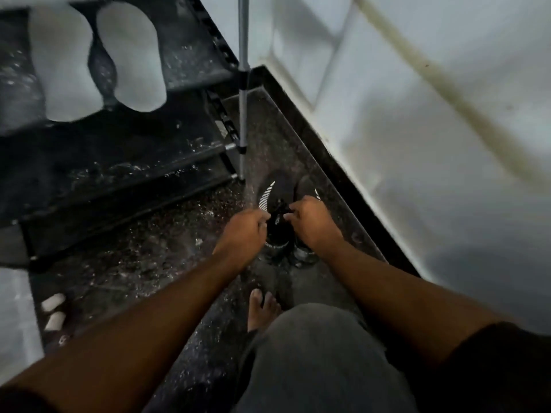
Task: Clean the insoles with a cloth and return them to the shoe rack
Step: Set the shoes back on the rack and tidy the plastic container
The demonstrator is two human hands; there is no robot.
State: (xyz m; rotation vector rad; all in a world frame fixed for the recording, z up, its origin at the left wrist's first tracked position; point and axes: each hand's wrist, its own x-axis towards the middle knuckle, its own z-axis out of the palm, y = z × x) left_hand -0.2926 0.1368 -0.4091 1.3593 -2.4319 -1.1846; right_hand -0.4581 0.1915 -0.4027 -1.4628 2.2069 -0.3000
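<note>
The shoe rack (125, 150) fills the upper left of the frame, its dark shelves stepping down toward the speckled floor (143, 263). On its top shelf two pale insoles (64, 64) lie side by side, the second insole (134, 58) just to the right of the first, with a gap between them. A white wall (432, 129) runs down the right side of the frame.

At centre, a pair of black shoes (275, 201) stands on the floor near the rack's metal leg (243, 84). The left hand (244, 231) and the right hand (313, 219) both meet at the opening of the nearer shoe, fingers curled; they seem to pinch its collar or tongue, though the dim, blurred picture does not show exactly what they grasp. No cloth is in sight.

The risk, as I judge it: in such poor light the fingers may slip off the dark fabric, or a tug may tip the shoe against its neighbour. An insole pulled out carelessly could drop onto the gritty floor and pick up dirt.
</note>
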